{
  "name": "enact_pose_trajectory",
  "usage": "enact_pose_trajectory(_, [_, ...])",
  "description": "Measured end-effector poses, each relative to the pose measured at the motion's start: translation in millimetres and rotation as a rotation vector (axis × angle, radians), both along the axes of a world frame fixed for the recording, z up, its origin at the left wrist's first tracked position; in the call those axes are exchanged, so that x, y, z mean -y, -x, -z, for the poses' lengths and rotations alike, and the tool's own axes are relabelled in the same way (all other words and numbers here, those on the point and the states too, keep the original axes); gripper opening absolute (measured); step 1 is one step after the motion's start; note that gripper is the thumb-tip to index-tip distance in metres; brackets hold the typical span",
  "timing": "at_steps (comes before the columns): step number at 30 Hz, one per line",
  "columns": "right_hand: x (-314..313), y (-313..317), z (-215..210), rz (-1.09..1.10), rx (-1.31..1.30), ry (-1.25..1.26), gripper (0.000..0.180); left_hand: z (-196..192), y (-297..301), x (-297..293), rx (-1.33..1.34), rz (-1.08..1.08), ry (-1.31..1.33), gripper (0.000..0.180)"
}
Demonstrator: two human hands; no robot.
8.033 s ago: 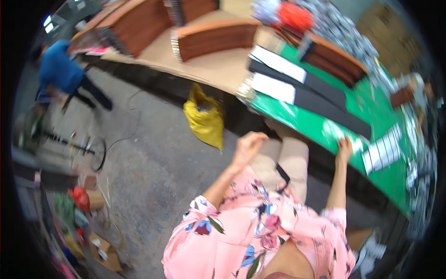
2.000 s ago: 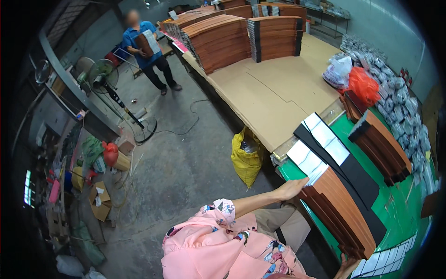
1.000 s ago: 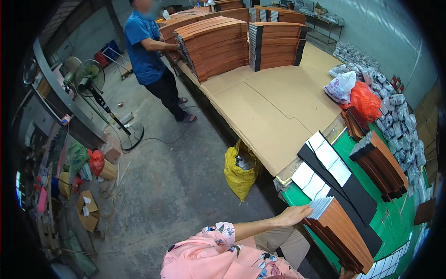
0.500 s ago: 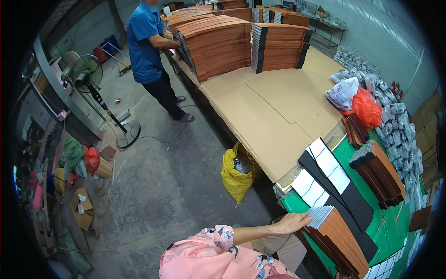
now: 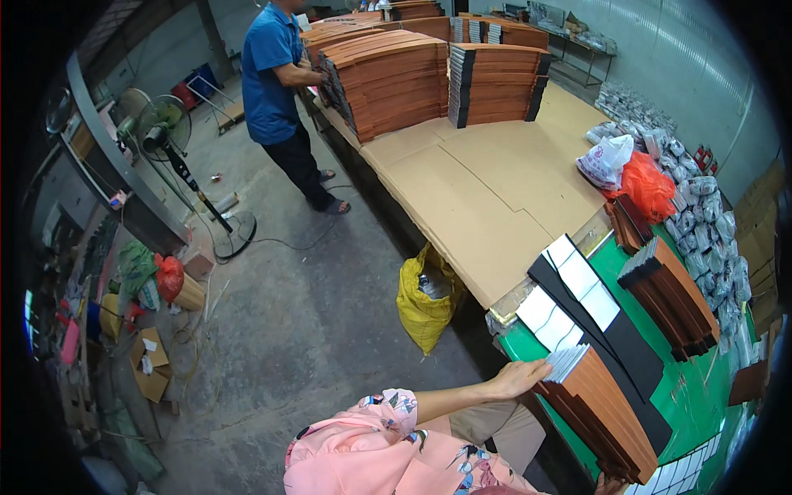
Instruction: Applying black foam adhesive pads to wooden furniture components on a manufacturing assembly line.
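A stack of curved brown wood-look strips (image 5: 606, 408) with grey ends lies at the near edge of the green table (image 5: 681, 402). My left hand (image 5: 521, 379) lies nearly flat, its fingers stretched against the stack's grey far-left end. At the stack's near end, low in the picture, my right hand (image 5: 611, 483) touches it; the fingers are mostly hidden. Beside the stack lie black sheets (image 5: 631, 363) and white panels (image 5: 569, 285). A similar brown stack (image 5: 672, 299) rests further right on the green surface.
Tall brown stacks (image 5: 392, 78) stand on the cardboard-covered table (image 5: 487, 206), where a person in a blue shirt (image 5: 272, 74) works. Plastic-wrapped bundles (image 5: 705, 223) and a red bag (image 5: 645, 188) line the right. A yellow sack (image 5: 422, 309) and a fan (image 5: 177, 161) stand on the floor.
The view has shifted slightly. More of my right hand shows at the stack's near end. My left hand stays at the grey end.
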State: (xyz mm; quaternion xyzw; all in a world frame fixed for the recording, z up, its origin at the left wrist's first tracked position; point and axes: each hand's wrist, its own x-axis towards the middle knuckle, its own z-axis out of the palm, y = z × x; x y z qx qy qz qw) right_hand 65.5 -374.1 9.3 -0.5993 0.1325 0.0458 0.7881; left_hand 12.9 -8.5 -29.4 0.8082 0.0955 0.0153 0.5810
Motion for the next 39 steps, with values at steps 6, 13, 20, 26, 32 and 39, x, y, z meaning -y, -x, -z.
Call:
enact_pose_trajectory(6, [12, 15, -3, 0.017, -0.040, 0.007, 0.068, -8, 8, 0, -0.066, -0.044, -0.008, 0.053])
enact_pose_trajectory(13, [67, -5, 42, -0.043, 0.002, 0.041, 0.052, -16, -4, 0, -0.121, 0.076, 0.018, 0.054])
enact_pose_trajectory(20, [91, -1, 64, -0.103, -0.009, 0.046, 0.049, 1, 4, -5, -0.060, -0.008, 0.204, 0.058])
enact_pose_trajectory(26, [99, 8, 66, -0.112, -0.017, 0.042, 0.049, -20, 9, -3, -0.162, 0.013, 0.274, 0.058])
enact_pose_trajectory(32, [88, 4, 57, -0.096, 0.016, 0.043, 0.049, 5, 1, -19, -0.191, 0.060, 0.037, 0.044])
enact_pose_trajectory(39, [63, -1, 39, -0.038, -0.021, -0.018, 0.040, -32, -8, 4, -0.305, -0.126, 0.403, 0.056])
